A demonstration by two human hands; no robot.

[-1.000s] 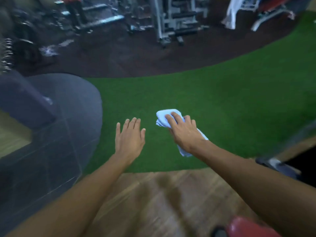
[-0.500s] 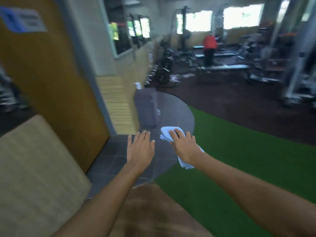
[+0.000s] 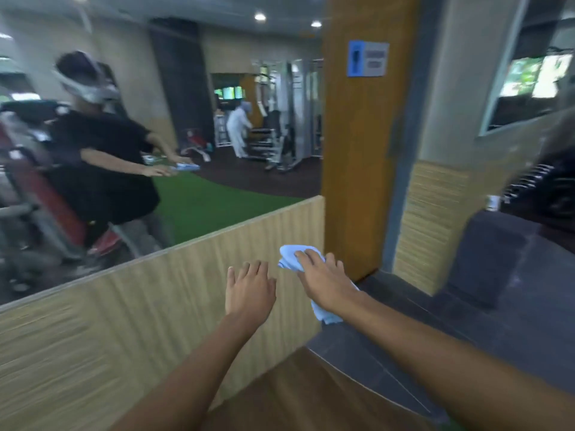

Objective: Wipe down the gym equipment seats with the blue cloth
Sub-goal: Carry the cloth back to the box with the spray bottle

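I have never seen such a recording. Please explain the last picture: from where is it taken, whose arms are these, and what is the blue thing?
No machine is here. A person wears a camera on the head, so you see that person's own two arms reaching forward. The left hand is open and holds nothing. The right hand grips a blue cloth. Both are in the air before a pale wooden wall panel; nothing is being wiped now. Above the panel, a mirror reflects the gym and the same person with the cloth.
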